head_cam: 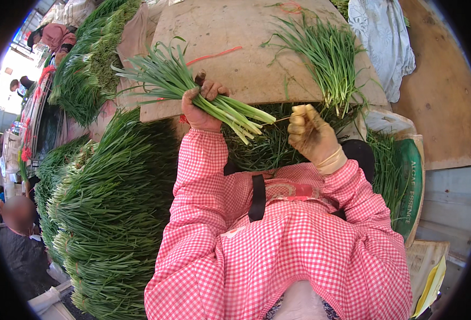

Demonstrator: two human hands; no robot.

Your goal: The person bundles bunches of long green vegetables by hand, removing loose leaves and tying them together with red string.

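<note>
My left hand [205, 104] is closed around a bundle of garlic chives [235, 114], leaves up to the left and pale cut ends down to the right. Just right of those ends, my right hand [311, 130], in a thin stained glove, pinches a thin yellowish strand [283, 119] that reaches toward the stems. A loose heap of chives [331, 60] lies on the right of the wooden board [219, 32], its pale ends over the near edge. A red string [213, 55] lies on the board behind the held bundle.
Stacked chive bundles [115, 208] stand at my left, more [85, 68] beyond them. Loose leaves [259, 148] lie below the board's edge. At right are a green-sided box [411, 188] with leaves and a white patterned cloth [383, 44]. Other people [57, 38] are at the far left.
</note>
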